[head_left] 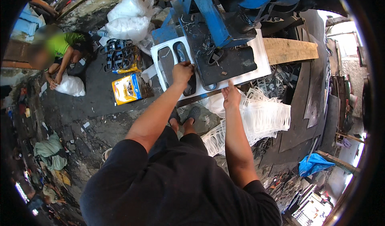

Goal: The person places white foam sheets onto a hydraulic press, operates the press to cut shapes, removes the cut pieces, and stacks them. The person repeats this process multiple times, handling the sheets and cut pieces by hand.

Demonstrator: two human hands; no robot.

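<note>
A white sheet [262,59] with long sole-shaped holes lies across the black bed [228,67] of a blue press [200,5]. My left hand [183,73] is closed, fingers curled together over one of the holes at the sheet's left part. What it holds, if anything, is hidden under the fingers. With its fingers at the near edge, my right hand [231,96] grips the white sheet from below and in front. A small dark strap-like loop [215,56] and scraps lie on the black bed.
White cut-out sheets [264,115] pile up beside my right forearm. Left of the press are a yellow-and-white package [127,89], dark sandals [120,55] and white plastic bags [130,19]. Another person [64,51] crouches at far left, hands on a white bag [71,85]. A wooden board [288,50] lies right.
</note>
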